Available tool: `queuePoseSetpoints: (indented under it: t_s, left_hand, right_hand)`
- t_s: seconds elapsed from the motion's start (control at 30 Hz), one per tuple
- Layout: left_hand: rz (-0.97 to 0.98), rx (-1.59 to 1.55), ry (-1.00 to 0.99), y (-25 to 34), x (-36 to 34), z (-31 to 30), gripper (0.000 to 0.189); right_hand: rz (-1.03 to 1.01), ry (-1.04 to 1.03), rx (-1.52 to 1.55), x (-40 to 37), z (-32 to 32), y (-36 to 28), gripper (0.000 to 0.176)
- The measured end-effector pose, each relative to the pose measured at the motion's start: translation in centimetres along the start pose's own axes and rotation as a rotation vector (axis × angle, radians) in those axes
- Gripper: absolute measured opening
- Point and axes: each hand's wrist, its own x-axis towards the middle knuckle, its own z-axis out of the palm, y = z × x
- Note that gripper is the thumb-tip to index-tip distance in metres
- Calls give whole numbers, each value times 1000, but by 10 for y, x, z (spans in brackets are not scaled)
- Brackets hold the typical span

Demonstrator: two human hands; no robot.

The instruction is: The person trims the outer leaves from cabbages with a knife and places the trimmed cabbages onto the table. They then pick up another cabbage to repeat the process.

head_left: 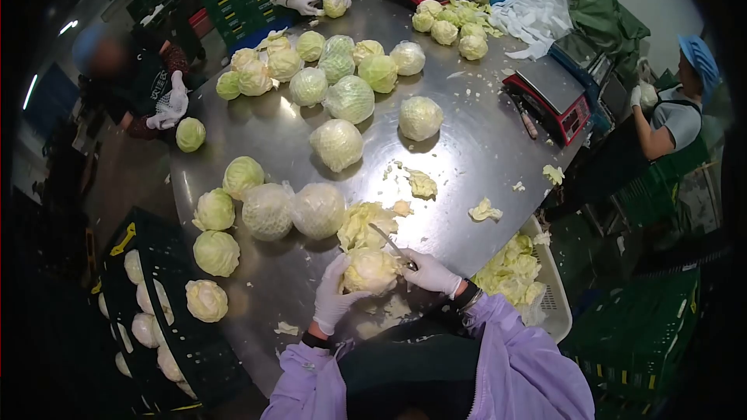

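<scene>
A pale cabbage (370,271) sits on the metal table right in front of me. My left hand (334,295), in a white glove, cups its left side with the fingers wrapped against it. My gloved right hand (429,273) is closed around the handle of a knife (391,243), whose blade points up and left over the cabbage's right side. Loose cabbage leaves (363,225) lie just beyond the cabbage. Two net-wrapped cabbages (317,211) stand touching each other to the left of those leaves.
Several cabbages (350,99) are spread over the steel table (459,155). A red scale (548,101) stands at right. A white basket (556,307) holds leaves; a green crate (167,303) holds wrapped cabbages. Co-workers (661,120) stand around the table.
</scene>
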Motion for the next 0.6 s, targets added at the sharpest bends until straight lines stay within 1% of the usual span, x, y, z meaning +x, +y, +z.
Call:
queuePoseSetpoints:
  t_s: [0.03, 0.1, 0.13, 0.2, 0.23, 0.27, 0.33, 0.37, 0.4, 0.43, 0.47, 0.5, 0.57, 0.6]
  left_hand:
    - [-3, -2, 2, -1, -1, 0, 79]
    - [-7, -2, 5, 2, 0, 0, 78]
    - [-12, 31, 3, 3, -1, 0, 78]
    - [-18, 68, -5, 3, -3, 0, 78]
    - [-24, -12, -2, -2, -4, 1, 79]
    - [-29, -93, 2, -6, -4, 0, 79]
    - [-37, -132, -11, -13, -5, -2, 79]
    - [-45, -176, -24, -15, -5, -4, 79]
    - [-41, -175, -16, -17, -8, -8, 79]
    - [-56, -181, -72, -20, -11, -14, 77]
    - [-70, -187, -124, -19, -11, -18, 76]
    - [-69, -185, -106, -19, -10, -18, 76]
    - [-195, -501, -181, -15, -22, -18, 72]
    - [-214, -500, -170, -9, -26, -18, 72]
  right_hand:
    - [-1, 2, -2, 2, 1, 5, 55]
    - [-225, 122, -225, 4, 5, 11, 55]
    - [-225, 121, -224, 5, 8, 14, 55]
    - [-263, 227, -392, 0, 20, -5, 54]
    - [-359, 271, -387, 5, 21, 7, 48]
    - [-361, 273, -385, 4, 17, 6, 48]
    - [-3, 142, 42, 2, 3, 4, 44]
    - [38, 187, 134, 7, -5, 15, 37]
    - [32, 183, 128, 11, -15, 28, 37]
    - [95, 252, 71, 13, -24, 42, 35]
    - [156, 319, 10, 14, -28, 42, 33]
    - [146, 308, -1, 16, -29, 41, 33]
    - [-542, 694, -632, 9, -21, 39, 38]
    - [-537, 673, -627, 1, -14, 26, 38]
